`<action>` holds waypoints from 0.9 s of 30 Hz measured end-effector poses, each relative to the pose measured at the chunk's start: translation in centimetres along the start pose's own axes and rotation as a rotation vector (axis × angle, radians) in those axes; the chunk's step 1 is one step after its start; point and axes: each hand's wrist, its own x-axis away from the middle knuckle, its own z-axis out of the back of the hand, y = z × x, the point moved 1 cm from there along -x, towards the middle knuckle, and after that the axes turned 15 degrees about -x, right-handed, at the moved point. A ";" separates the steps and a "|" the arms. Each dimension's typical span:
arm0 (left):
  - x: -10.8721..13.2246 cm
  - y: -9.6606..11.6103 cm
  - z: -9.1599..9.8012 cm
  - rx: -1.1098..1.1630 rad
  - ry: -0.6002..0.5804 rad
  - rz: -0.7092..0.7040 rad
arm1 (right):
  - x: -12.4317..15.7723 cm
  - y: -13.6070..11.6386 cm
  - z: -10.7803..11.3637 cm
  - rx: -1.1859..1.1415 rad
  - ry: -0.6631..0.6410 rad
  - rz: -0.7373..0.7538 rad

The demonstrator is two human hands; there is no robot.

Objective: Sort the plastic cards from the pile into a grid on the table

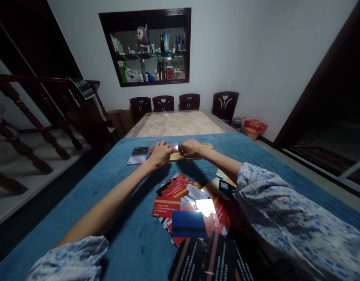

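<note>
My left hand [161, 154] bends its fingers down over the laid-out cards, touching or just above them; whether one is between its fingertips is hidden. Close beside it, my right hand [190, 149] is closed in a pinch at the edge of a card, mostly covered by the fingers. Between the hands shows a shiny red card [175, 148], with a yellow card [176, 157] nearer to me. Left of them lie a black card [140, 150] and a pale card [136, 160]. Another yellowish card [207, 146] shows behind my right wrist.
A loose pile nearer me holds red cards [166, 207], a blue card [188, 223] and black cards [220, 259]. A blue cloth [133, 234] covers the near table. Chairs [190, 102] stand at its far end, a railing [30, 113] at left.
</note>
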 end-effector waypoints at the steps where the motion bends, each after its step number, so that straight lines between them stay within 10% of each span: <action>1: 0.0 0.5 0.1 0.003 0.005 -0.004 | 0.6 0.1 0.1 -0.002 -0.006 -0.006; 27: -3.9 13.6 4.6 0.136 0.072 -0.205 | 16.3 7.4 1.0 -0.074 0.031 -0.093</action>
